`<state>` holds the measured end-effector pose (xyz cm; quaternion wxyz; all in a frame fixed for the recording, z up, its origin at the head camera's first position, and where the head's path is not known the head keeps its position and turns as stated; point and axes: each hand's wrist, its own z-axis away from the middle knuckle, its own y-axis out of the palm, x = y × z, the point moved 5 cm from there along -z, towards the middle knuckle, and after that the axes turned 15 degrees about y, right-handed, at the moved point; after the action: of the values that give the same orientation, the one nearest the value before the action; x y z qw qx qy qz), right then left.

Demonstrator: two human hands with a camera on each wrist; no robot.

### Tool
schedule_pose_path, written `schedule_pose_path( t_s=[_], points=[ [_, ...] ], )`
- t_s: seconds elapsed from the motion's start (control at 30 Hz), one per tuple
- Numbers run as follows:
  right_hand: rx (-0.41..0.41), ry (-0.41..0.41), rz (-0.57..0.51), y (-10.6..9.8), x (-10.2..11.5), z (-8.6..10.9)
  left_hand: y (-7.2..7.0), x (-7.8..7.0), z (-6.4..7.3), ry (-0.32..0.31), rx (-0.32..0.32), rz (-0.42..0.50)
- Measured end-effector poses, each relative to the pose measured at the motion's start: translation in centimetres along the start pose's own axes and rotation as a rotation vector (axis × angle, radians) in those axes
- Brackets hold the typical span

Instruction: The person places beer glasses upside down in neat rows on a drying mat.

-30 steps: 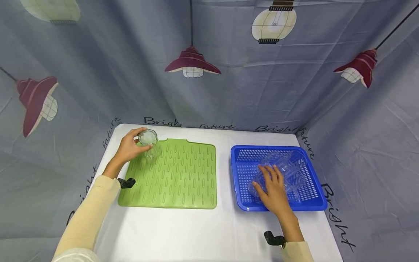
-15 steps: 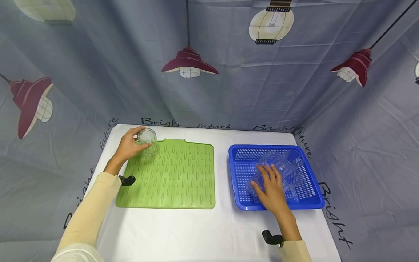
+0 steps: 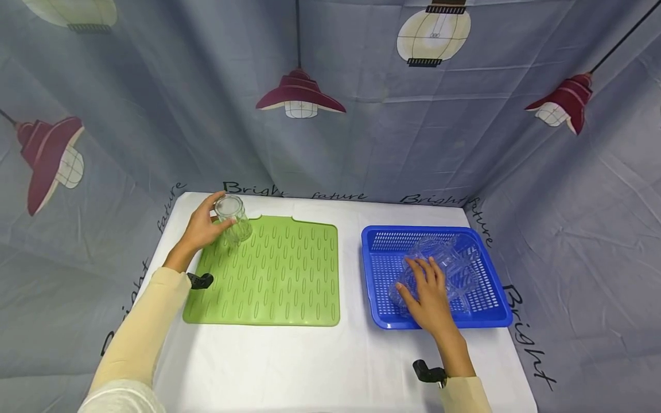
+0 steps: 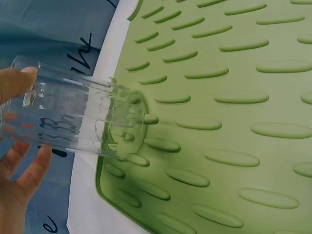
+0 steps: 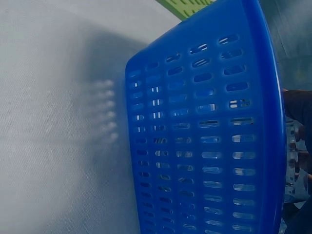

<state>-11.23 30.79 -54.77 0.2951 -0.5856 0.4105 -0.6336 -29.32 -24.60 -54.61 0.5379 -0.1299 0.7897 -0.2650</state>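
Observation:
In the head view my left hand (image 3: 203,225) holds a clear drinking glass (image 3: 238,228) between thumb and fingers, at the back left corner of the green ridged mat (image 3: 273,275). The left wrist view has the same glass (image 4: 73,109) with its far end at the mat's corner; whether it touches cannot be told. My right hand (image 3: 431,298) reaches into the blue basket (image 3: 379,324), its bent fingers and thumb around one of the clear glasses (image 3: 459,269). In the right wrist view the basket wall (image 5: 195,126) hides most of that hand.
A white-covered table (image 3: 268,367) carries the mat on the left and the basket on the right. White cloth shows between them. A grey-blue printed curtain (image 3: 361,143) closes off the back and both sides.
My left hand has shifted the glass slightly back and left toward the mat's corner. My right hand stays in the same place over the basket. The head view has shifted slightly.

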Motion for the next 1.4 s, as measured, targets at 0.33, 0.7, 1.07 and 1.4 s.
schedule_pose_path(
  t_s=[0.33,0.7,1.07,1.4],
  points=[
    [0.005,-0.010,-0.008,0.2,0.2,-0.2,0.5,-0.1,0.0,-0.006,-0.010,-0.031],
    [0.008,-0.013,-0.002,0.1,0.5,-0.3,0.2,-0.6,0.5,-0.012,-0.007,-0.057],
    [-0.011,-0.021,0.019,0.3,0.3,0.0,-0.1,-1.0,1.7,-0.015,-0.070,-0.053],
    [-0.065,-0.005,0.041,0.1,0.1,0.3,0.0,-0.8,4.6,-0.027,-0.151,0.020]
  ],
)
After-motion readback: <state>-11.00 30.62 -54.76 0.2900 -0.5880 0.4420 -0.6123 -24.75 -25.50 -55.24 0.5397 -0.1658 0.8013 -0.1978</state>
